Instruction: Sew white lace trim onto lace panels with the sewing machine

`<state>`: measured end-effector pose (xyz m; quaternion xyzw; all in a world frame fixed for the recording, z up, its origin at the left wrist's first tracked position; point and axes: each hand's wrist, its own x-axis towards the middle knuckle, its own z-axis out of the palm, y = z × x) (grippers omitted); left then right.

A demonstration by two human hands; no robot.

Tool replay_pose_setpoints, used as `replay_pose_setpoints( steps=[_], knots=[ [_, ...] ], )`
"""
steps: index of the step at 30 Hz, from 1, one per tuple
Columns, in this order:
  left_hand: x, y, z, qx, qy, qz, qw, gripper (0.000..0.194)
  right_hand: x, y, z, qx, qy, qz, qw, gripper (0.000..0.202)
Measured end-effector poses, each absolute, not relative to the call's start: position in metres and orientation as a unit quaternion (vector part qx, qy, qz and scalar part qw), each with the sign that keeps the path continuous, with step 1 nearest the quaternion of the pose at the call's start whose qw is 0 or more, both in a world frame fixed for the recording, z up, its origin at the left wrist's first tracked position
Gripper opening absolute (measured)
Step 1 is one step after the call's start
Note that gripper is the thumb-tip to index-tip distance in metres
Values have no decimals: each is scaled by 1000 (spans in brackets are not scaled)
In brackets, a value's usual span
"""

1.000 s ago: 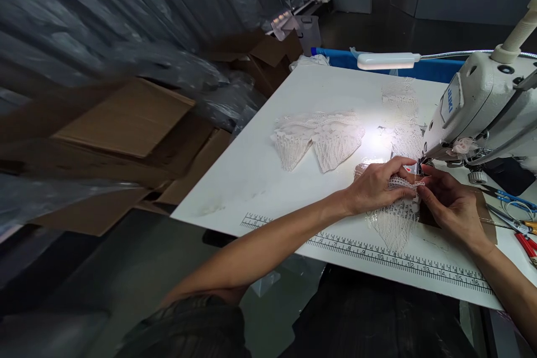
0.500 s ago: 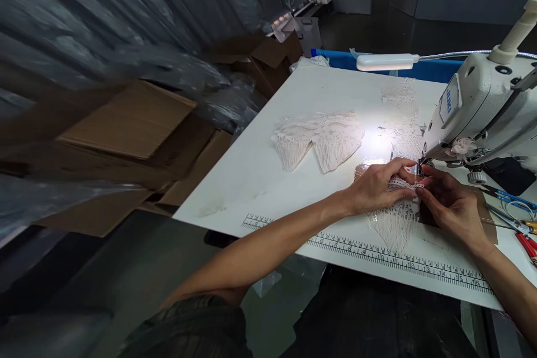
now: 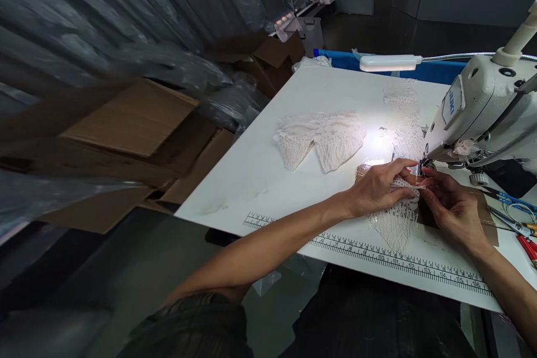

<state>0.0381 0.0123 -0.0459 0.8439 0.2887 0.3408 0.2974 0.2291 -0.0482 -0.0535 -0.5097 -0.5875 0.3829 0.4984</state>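
A piece of white lace hangs down over the tabletop in front of the sewing machine. My left hand pinches its folded upper edge between thumb and fingers. From the other side my right hand grips the end of that edge, thumb below and fingers curled above. Both sets of fingertips are close to the presser foot, which they partly hide. Another lace strip lies behind the foot, and a lace piece with two pointed lobes rests left of it.
A white lamp lights the white table, whose front edge carries a printed ruler. Scissors and red-handled snips lie at the right. Cardboard boxes and plastic wrap stand left of the table.
The lace edge between my hands has shifted slightly, and its end now shows flatter between my fingertips. My hands have stayed almost in place; the view has moved a little.
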Motion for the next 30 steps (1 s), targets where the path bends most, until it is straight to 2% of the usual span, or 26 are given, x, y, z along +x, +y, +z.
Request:
replay_pose_setpoints(
  steps=[6, 16, 21, 30],
  knots=[
    [37, 14, -48, 848, 283, 337, 296, 56, 228, -48, -52, -521, -572, 410, 483, 34],
    [36, 16, -46, 805, 284, 332, 402, 65, 230, -47, -49, -515, -541, 445, 493, 36],
    [35, 16, -40, 778, 275, 315, 468, 54, 230, -48, -49, -494, -552, 445, 504, 33],
    [36, 17, -46, 791, 280, 322, 439, 49, 232, -49, -53, -487, -576, 432, 494, 37]
  ],
)
